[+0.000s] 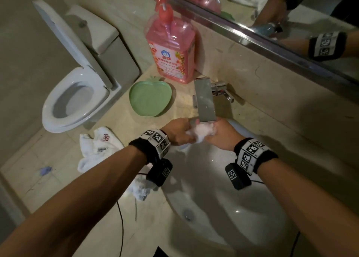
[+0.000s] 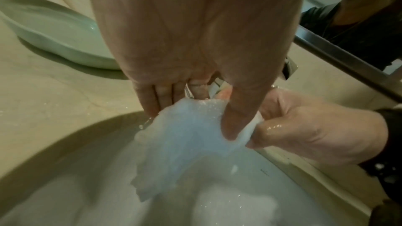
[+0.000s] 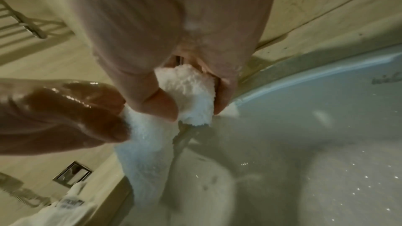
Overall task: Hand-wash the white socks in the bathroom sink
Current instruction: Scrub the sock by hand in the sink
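Both hands are right under the faucet (image 1: 206, 101) at the back of the sink (image 1: 252, 208), and the white sock (image 1: 201, 133) is bunched between them. The left hand (image 1: 177, 131) has its thumb and fingers closed around one end of it; the right hand (image 1: 221, 133) is curled round the other end, the fluffy fabric squeezing out between thumb and fingers. From the wrist views the free length hangs down limp into the basin, soaked through.

That sock looks like plush, fuzzy knit: soft, no stiffness at all, and likely heavy with water, so it should sag wherever it isn't held. Wet skin and wet fabric probably mean some slip, so a full wrap of the fingers near each end seems the sound hold, with the middle left free for rubbing. Whether water is actually running from the spout is hard to tell in this dim view.

On the counter to the left lie more white socks (image 1: 97, 150), another crumpled one (image 1: 139, 188) sits at the sink's edge, and the pink detergent bottle (image 1: 171, 52) stands behind a green apple-shaped dish (image 1: 150, 99).
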A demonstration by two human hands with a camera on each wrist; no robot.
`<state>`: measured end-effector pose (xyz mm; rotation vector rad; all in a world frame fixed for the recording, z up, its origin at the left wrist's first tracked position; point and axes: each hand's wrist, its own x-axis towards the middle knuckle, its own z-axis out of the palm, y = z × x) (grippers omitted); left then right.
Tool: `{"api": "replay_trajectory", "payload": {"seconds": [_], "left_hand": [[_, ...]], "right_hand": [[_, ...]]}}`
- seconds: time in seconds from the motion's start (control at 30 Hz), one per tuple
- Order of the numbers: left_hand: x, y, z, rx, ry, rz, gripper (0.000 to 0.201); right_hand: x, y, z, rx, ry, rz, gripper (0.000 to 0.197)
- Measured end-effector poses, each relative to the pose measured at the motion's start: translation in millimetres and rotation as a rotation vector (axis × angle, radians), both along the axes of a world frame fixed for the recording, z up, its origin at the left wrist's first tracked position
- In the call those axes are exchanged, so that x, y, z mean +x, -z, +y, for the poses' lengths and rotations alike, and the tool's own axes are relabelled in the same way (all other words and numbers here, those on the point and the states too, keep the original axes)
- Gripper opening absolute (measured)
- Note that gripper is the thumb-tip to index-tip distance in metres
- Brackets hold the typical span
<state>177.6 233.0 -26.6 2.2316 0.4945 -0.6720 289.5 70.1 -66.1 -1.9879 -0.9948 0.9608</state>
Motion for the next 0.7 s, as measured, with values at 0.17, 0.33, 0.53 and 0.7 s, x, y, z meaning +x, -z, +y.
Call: {"api": "replay_trajectory", "payload": {"seconds": [0.17,0.33,0.53,0.7], "left_hand": [[-16,7,-3,-0.172,-0.158,-0.071,0.078],[-2,8,-13,-0.145,-0.097,-0.133,0.055],[13,15,-25,-0.051,-0.144,-0.154,0.047],[19,23,-33,-0.161,-0.197,-0.162,0.074]], "right_hand": [[-9,-9,2,0.037,0.043,-0.003,0.045],[-10,-17,-4,-0.027,0.156,-0.007,0.072],[-7,-24,-22,-0.096,0.209,-0.137,0.054],[4,-23,-33,-0.082,0.189,-0.126,0.043]]}}
